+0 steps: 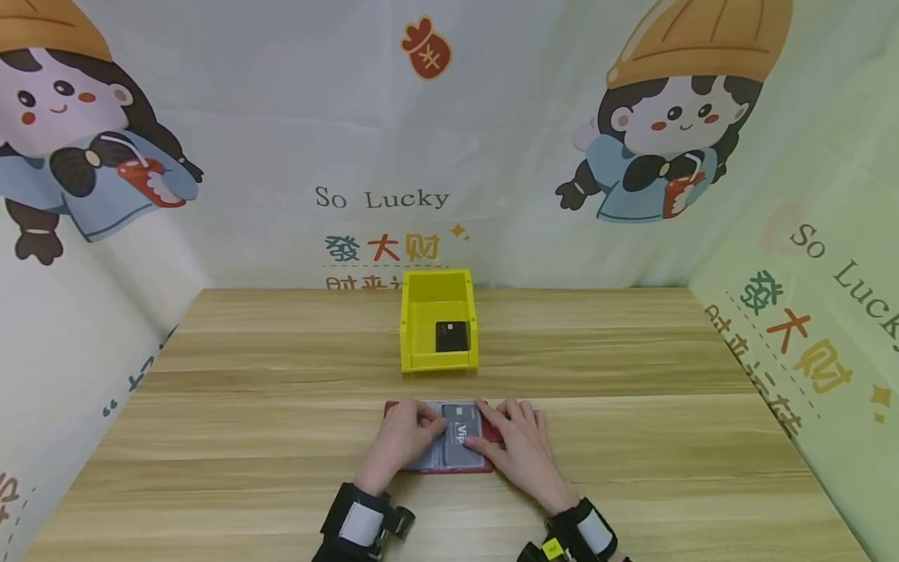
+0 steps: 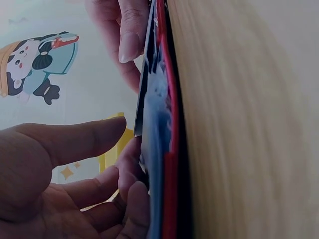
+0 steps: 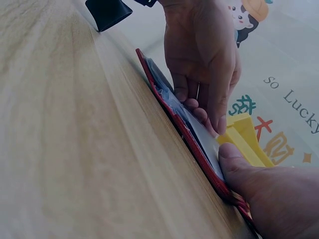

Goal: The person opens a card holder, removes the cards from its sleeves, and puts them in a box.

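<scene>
A red card holder (image 1: 437, 471) with clear sleeves lies opened out on the table. A grey card (image 1: 458, 457) marked "VIP" is on its right-hand sleeve. My left hand (image 1: 407, 431) is at the sleeves left of that card. In the left wrist view its bent fingers (image 2: 135, 211) touch the sleeve edge, while the thumb stands apart from them. On the right, my right hand (image 1: 523, 449) rests over the holder. Its thumb (image 3: 234, 162) presses on the card, with the index finger at the holder's far edge. Whether the card is partly inside the sleeve is hard to see.
Behind the holder stands a yellow bin (image 1: 438, 361), its low side facing me. A black card (image 1: 452, 337) lies inside it. The wooden table (image 1: 246, 437) meets printed cloth (image 1: 527, 156) at the back and sides.
</scene>
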{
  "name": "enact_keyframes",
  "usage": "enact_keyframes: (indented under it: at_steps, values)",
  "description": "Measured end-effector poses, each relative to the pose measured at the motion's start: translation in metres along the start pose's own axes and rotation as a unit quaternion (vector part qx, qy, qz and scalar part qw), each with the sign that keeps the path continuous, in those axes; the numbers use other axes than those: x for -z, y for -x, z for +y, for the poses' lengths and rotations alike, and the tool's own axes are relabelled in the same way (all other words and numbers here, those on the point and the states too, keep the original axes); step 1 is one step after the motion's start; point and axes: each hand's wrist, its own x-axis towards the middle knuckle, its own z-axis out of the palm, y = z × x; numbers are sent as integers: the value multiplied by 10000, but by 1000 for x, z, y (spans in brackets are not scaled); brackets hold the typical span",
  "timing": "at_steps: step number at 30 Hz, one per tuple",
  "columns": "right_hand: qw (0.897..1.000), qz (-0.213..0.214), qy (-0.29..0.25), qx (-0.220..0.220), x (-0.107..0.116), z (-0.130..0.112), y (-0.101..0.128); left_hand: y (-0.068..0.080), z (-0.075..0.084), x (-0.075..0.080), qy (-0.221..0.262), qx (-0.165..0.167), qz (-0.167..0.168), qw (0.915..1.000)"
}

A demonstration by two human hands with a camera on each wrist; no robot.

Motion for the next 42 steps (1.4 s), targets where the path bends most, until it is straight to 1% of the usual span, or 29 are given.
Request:
enact_keyframes:
  at_steps: [6, 14, 23, 30, 36, 42]
  values:
    - [10000, -5, 49, 67, 0, 0, 1, 2, -1, -2, 74, -80, -49, 9999]
    - [9999, -140, 32, 39, 1, 1, 0, 2, -3, -3, 7, -69, -215, 9997]
    - [9997, -242, 57, 40, 2, 1, 0, 0, -3, -4, -57, -1, -149, 9999]
    - [9997, -212, 115, 62, 3, 1, 0, -1, -4, -5, -127, 5, -79, 9999]
    - [9996, -256, 85, 55, 3, 1, -1, 1, -4, -2, -28, 15, -105, 9999]
    - [9995, -290, 89, 28, 2, 1, -1, 1, -3, 0, -46, 158, -189, 9997]
